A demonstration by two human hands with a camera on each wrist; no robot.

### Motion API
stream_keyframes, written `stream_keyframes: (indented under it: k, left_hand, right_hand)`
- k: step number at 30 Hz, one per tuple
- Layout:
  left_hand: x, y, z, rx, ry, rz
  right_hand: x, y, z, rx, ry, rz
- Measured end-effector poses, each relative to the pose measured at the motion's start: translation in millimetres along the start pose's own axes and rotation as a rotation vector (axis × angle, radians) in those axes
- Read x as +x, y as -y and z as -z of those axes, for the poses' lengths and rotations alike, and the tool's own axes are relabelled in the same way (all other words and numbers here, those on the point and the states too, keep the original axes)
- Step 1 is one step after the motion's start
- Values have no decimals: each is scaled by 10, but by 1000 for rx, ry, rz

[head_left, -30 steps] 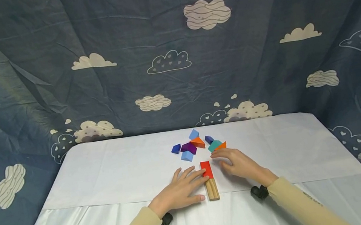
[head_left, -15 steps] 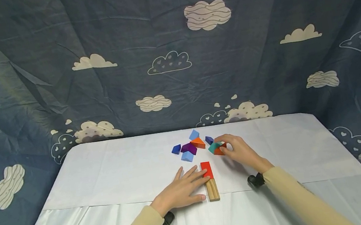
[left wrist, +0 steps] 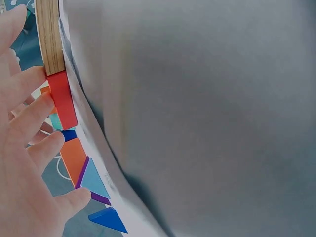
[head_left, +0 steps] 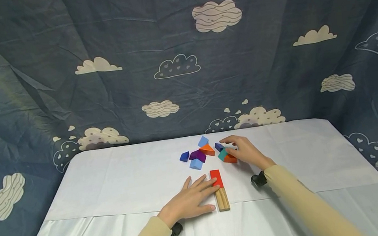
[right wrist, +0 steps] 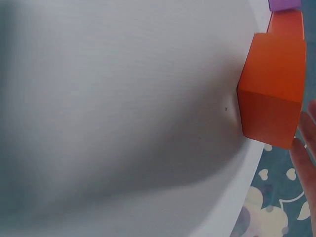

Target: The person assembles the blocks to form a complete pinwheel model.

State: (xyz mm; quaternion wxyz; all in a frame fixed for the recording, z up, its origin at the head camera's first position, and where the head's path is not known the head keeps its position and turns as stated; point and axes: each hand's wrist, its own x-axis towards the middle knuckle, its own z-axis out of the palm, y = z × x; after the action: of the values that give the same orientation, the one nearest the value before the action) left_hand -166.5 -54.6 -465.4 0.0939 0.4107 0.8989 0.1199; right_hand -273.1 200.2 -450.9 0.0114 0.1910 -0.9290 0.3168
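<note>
My left hand lies with fingers spread, two fingertips on the red block. That block lines up end to end with a ridged bare-wood piece. My right hand hovers over the right-hand cluster, thumb near the teal block and index finger reaching past the dark blue block. Thumb and index stand apart; no block is seen pinched. An orange block sits against the teal one below the thumb. In the right wrist view this orange block is large, with fingertips behind it.
Left of the right hand lie a second orange block, a purple block, two light blue blocks, one at the back and one in front, and a blue block. White cloth covers the table before a cloud-patterned curtain.
My right hand came to the orange block, pinched and shifted it slightly, then let go and moved up and left toward the dark blue block. The left hand stays on the red block.
</note>
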Motion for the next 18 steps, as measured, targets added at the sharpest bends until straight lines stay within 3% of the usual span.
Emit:
stream_keyframes:
  k: [10,18]
  left_hand:
    - [-9,-20,19,-22,13,3]
    - [-15,-30,31,-21,18,10]
  right_hand:
    - [128,-36,-60,-20,46,-16]
    - [190,-57,-118,-2,75,-78]
